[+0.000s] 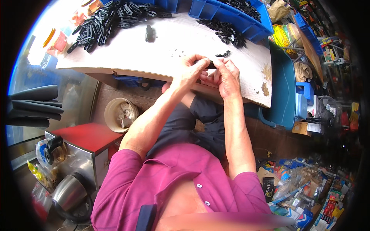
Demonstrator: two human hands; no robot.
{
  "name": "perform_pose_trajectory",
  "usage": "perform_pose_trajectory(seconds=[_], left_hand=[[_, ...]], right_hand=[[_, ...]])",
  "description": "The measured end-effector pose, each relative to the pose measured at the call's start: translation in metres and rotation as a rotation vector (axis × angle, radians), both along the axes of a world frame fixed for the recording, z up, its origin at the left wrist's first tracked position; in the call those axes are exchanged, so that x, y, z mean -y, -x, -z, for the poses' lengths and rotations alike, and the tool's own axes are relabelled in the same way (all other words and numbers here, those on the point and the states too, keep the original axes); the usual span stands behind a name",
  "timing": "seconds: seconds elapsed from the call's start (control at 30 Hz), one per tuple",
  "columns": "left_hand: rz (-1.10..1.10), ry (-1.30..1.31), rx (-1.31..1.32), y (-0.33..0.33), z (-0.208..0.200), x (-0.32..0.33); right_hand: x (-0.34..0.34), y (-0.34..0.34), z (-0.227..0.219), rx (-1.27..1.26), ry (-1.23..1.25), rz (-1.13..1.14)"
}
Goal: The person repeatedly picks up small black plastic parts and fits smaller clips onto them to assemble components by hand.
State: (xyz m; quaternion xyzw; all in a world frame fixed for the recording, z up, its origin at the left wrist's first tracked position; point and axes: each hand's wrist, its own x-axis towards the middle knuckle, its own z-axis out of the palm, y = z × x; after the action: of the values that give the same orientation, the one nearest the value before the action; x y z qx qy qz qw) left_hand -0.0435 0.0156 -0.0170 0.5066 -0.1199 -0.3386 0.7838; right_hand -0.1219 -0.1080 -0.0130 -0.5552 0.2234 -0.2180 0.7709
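Note:
Near the table's front edge, my left hand (194,68) and my right hand (227,75) meet, each pinching a small black plastic part (211,64). Fingers cover most of that part, so its full shape is hidden. Just beyond my right fingertips lie a few tiny black pieces (223,54) on the pale tabletop (169,46). A single dark oblong piece (148,33) rests by itself farther left. Beyond it, a large heap of long black plastic parts (101,29) is piled at the far left. A heap of small black pieces (227,32) lies at the far right.
A blue crate (246,23) of small black pieces stands at the back right. An orange-lidded jar (58,41) is at the table's left end. Below sit a white bucket (109,115), a red-topped cabinet (86,133) and a steel kettle (69,192). A teal bin (282,88) flanks the right.

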Motion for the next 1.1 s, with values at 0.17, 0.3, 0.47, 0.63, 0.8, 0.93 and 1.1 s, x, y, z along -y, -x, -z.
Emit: perform_pose_trajectory(seconds=[0.17,0.3,0.47,0.63,0.8,0.93,1.1], left_hand=[[-0.057,0.02,-0.099,-0.002,0.001,-0.002],[0.02,0.001,-0.039,0.0,-0.004,-0.004],[0.12,-0.031,-0.017,-0.002,-0.01,0.0],[-0.293,-0.449,1.139,-0.012,0.002,0.034],[-0.069,-0.579,1.504,-0.025,0.009,0.064],[-0.079,-0.484,1.515,-0.028,0.028,0.076],[0.118,0.088,0.451,-0.016,0.041,0.078]], right_hand=[[-0.003,0.004,-0.009,-0.13,0.035,-0.161],[-0.014,0.004,-0.003,-0.102,0.097,-0.022],[-0.013,0.006,0.004,-0.033,0.093,0.107],[0.013,0.023,0.005,0.001,-0.01,0.34],[0.077,0.056,-0.026,-0.082,-0.242,0.732],[0.105,0.081,-0.027,-0.148,-0.137,0.801],[0.071,0.059,-0.007,-0.09,-0.078,0.321]])
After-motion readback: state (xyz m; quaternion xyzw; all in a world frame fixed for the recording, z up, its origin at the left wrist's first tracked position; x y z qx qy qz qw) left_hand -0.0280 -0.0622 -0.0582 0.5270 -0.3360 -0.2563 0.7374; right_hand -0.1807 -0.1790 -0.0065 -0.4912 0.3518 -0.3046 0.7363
